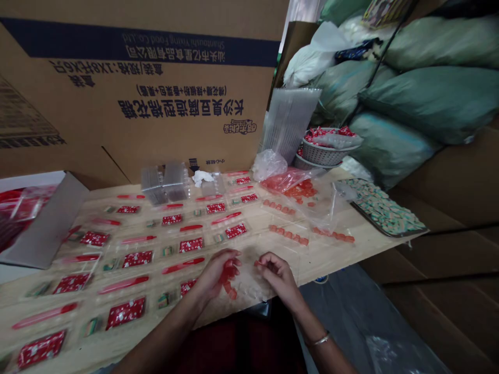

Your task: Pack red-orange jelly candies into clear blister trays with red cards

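Your left hand (219,271) was curled loosely around a few orange pieces (231,270), its fingers half bent rather than spread. Your right hand (277,274) had thumb and forefinger pressed together, pinching a small reddish piece (258,263) at the tips. Between and below your hands, near the front edge of the desk (218,314), lay a clear tray (249,295), with more orange at its left end, just under your left hand.

Beyond your right hand, a row of orange segments (289,235) sat in another clear tray, and farther back an open plastic bag (273,182) held a loose heap of the same colour. To your left, rows of clear packs covered the desk, each with a red dotted sachet (125,312), a red tube (123,284) and a small green packet (92,326). At the far right stood a dark-rimmed tray of pale green pieces (385,205); a large cardboard box (187,140) rose behind the packs.
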`<state>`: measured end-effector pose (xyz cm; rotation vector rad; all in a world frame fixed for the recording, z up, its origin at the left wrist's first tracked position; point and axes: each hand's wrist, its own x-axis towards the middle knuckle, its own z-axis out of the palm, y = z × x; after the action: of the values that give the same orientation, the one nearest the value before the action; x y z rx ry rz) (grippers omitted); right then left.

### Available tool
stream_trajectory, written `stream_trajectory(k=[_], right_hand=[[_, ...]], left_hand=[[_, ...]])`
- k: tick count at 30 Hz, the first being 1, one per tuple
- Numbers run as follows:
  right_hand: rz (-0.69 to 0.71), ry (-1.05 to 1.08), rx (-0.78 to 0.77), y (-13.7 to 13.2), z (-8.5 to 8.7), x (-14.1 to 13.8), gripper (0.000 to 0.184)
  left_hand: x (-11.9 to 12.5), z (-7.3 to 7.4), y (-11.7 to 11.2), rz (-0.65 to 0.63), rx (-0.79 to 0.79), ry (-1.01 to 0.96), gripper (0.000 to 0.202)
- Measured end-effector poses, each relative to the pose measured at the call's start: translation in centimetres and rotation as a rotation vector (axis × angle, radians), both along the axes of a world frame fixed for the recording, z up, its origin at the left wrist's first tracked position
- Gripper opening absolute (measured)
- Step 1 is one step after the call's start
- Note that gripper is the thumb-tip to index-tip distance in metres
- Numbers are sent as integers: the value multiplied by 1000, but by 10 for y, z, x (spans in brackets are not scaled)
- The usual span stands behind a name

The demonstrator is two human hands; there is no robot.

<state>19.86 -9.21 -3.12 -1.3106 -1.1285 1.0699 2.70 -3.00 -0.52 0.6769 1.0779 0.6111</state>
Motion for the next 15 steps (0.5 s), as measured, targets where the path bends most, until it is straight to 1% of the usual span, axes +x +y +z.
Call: stream_trajectory(k=[3,4,5,6,7,9,11,12,13,15], right_hand=[[-4,-47,14,0,0,5,19],[9,-55,21,1,1,5,17],[31,-56,28,1,3,4,16],[61,-48,36,1,5,3,15],[92,-36,42,2,6,1,15],[143,-9,44,4,9,-1,15],[161,-8,28,6,9,-1,16],[164,-22,15,6,9,0,16],[167,-41,0,6,8,1,15],[177,-77,-27,4,5,1,12]], left_hand=[[-2,3,9,-52,551,366,17],[-3,5,10,-95,691,430,18],[-3,7,9,-154,774,444,18],[-2,8,6,-223,791,411,19],[-1,9,3,-286,745,341,20],[3,10,-3,-352,548,177,27],[7,9,-7,-332,370,82,31],[8,9,-8,-304,320,55,30],[8,8,-9,-283,291,28,30],[6,7,-8,-301,259,-30,30]])
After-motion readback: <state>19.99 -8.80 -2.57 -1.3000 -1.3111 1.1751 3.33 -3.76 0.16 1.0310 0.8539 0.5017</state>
